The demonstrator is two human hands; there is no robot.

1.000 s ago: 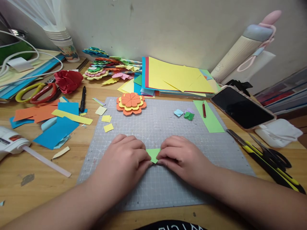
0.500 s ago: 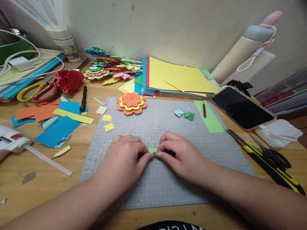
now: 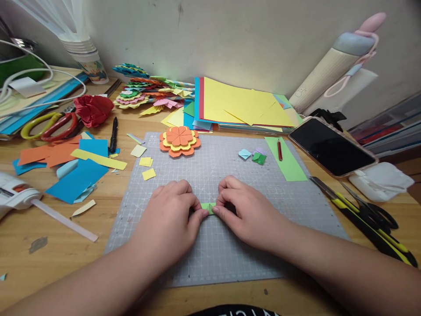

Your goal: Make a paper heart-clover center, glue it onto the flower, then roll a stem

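Note:
A small folded piece of light green paper lies low over the middle of the grey cutting mat. My left hand pinches its left end between thumb and forefinger. At the right end, my right hand does the same, its other fingers curled. A crease shows in the paper between my thumbs; its ends are hidden by my fingers. Behind my hands, an orange and yellow layered paper flower rests on the mat. Small folded blue and green paper pieces lie farther right.
A green paper strip carries a short red pencil. A box cutter, black scissors and a phone lie at right. At left are paper scraps and a glue gun. Coloured sheets lie behind.
My fingertips have drawn slightly apart, so more of the green paper and its crease shows. Both hands keep pinching its ends.

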